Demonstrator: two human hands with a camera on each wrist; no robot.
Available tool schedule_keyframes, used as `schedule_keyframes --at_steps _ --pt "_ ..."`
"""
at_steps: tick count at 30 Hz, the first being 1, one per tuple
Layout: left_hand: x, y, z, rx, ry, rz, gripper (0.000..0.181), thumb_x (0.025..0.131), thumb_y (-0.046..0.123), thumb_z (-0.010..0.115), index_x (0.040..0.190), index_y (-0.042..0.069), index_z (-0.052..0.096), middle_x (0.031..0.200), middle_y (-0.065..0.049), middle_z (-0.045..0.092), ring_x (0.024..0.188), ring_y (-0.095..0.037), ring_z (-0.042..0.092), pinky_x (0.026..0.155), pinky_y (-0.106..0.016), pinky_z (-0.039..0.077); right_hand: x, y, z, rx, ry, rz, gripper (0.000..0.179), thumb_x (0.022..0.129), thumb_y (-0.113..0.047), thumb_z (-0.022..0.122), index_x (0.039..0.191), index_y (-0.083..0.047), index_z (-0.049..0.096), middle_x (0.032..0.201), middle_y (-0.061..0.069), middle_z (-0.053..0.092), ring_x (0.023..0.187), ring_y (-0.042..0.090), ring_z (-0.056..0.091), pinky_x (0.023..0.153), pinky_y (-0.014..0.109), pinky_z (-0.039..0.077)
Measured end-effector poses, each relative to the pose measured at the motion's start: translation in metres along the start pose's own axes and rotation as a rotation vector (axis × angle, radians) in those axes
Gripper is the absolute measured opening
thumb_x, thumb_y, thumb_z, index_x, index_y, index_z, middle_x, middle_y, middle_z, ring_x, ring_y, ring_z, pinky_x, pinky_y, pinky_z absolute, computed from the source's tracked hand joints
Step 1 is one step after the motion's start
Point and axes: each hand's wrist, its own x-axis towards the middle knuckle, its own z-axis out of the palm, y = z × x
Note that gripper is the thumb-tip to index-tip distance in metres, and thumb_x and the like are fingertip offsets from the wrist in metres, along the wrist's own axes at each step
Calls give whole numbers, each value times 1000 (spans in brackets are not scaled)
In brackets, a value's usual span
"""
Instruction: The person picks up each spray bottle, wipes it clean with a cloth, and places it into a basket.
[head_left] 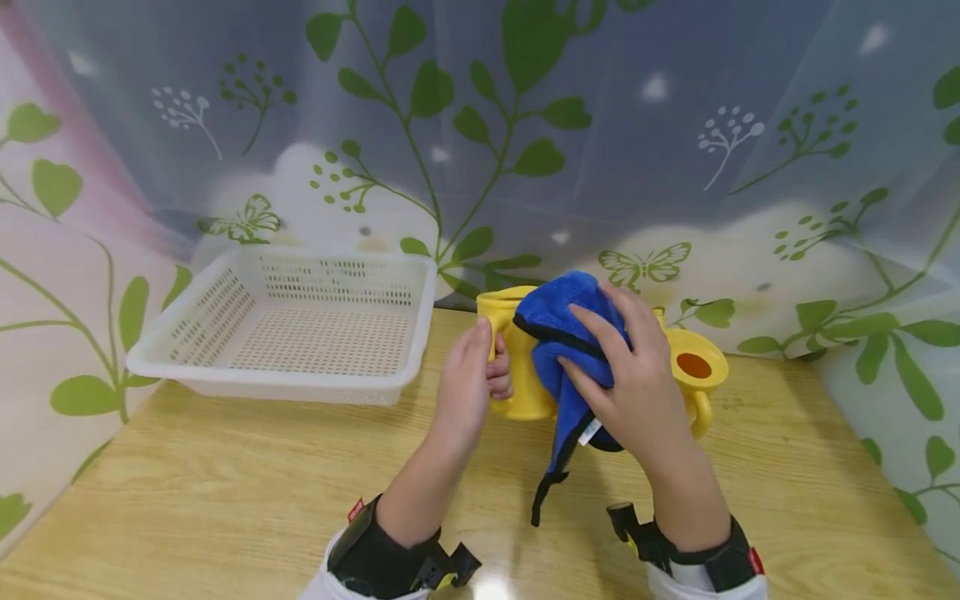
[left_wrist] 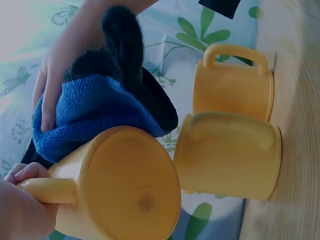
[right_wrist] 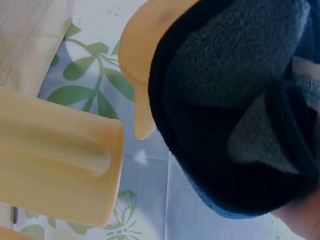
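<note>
Centrally, a person's left hand (head_left: 476, 375) grips the handle of a yellow mug (head_left: 525, 392), fingers curled round it and thumb along the top. This mug is just off the middle of the head view, toward five o'clock, lifted so that its base shows in the left wrist view.

The right hand (head_left: 637, 367) holds a blue cloth (head_left: 566, 392) with black edging against the mug's three o'clock side; its fingers are spread apart and bent over the fabric, while the thumb is hidden. A black strap (head_left: 538, 500) hangs from the cloth toward six o'clock.

At three o'clock from the held mug, two more yellow mugs (left_wrist: 230, 157) stand on the wooden table (head_left: 300, 483). At nine o'clock sits a white basket (head_left: 277, 387). Behind, at twelve, hangs a leaf-patterned curtain (head_left: 480, 167).
</note>
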Motion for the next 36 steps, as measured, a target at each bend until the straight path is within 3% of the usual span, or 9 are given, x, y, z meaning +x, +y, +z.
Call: schedule_keyframes --at_steps 5,17,21,27,34,36 --pt "-3 -2 2 61 -40 8 28 106 22 29 83 8 40 58 4 28 47 -6 27 50 -18 28 -2 -1 1 7 -60 16 54 98 -50 44 135 -13 55 142 24 46 125 42 47 101 58 40" --pt "-6 -2 2 164 -67 49 30 106 24 31 86 4 41 59 1 32 47 -8 29 50 -19 30 1 -8 4 -108 -88 10 52 99 -52 38 130 -17 61 122 29 53 108 46 51 91 58 44" --pt "-6 -1 3 164 -82 63 30 106 24 31 86 4 41 58 2 31 47 -7 28 49 -19 29 2 -7 3 -118 -94 29 55 97 -56 38 129 -19 61 122 30 51 108 45 50 91 57 43" --pt "-7 -2 2 134 -70 55 29 106 22 29 85 5 41 57 3 29 46 -7 28 50 -19 29 2 -9 5 -138 -84 -13 51 99 -53 39 127 -19 64 117 30 54 102 46 51 87 56 44" --pt "-6 -6 2 100 -58 38 29 106 21 28 84 6 40 58 3 28 45 -6 26 48 -18 27 -4 -9 7 -161 -144 -11 53 99 -55 34 125 -21 64 117 27 55 101 45 53 86 56 46" --pt "-5 -7 1 104 -49 37 30 106 22 28 84 7 40 58 4 28 45 -5 26 48 -18 27 -4 -9 8 -152 -167 -14 49 98 -53 39 126 -21 64 119 26 55 103 45 53 87 56 46"
